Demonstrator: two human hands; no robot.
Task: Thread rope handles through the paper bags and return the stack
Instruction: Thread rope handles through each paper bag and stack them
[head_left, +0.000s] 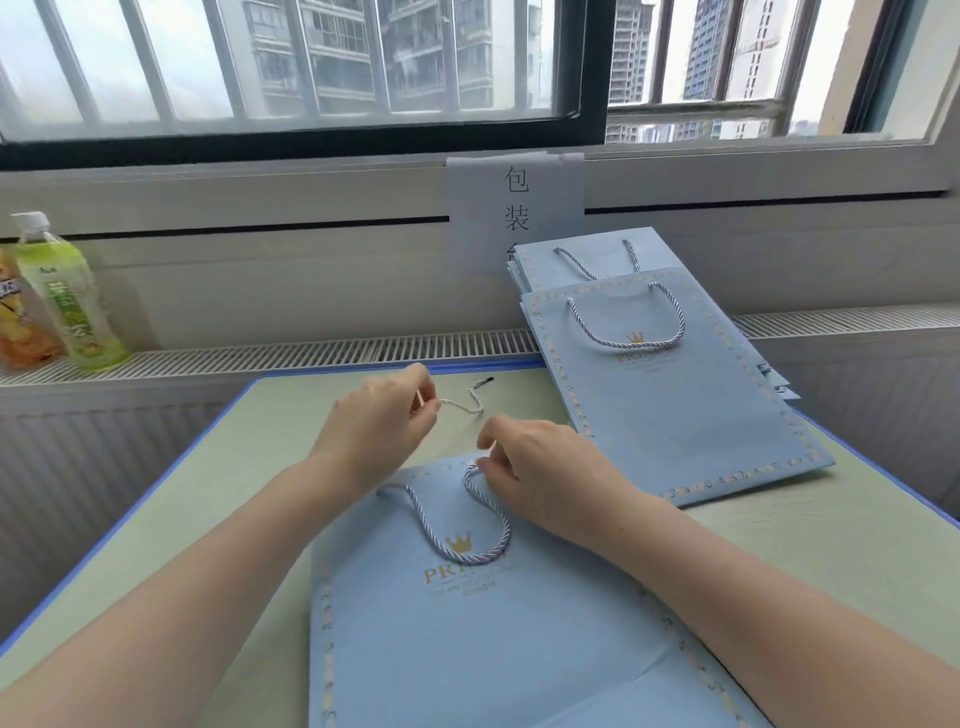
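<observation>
A light blue paper bag (467, 634) with a gold crown print lies flat on the table in front of me, a twisted rope handle (483, 556) looped across its front. My left hand (379, 421) pinches a second rope (470, 400) whose black-tipped free end trails over the table beyond the bag's top edge. My right hand (540, 457) grips the bag's top edge where the looped handle enters at the right hole. A stack of finished bags (675, 405) with handles leans at the far right.
The green table mat (218, 519) has a blue border. Two drink bottles (67, 296) stand on the radiator ledge at the left. A paper sign (514, 208) hangs on the wall under the window, behind the stack.
</observation>
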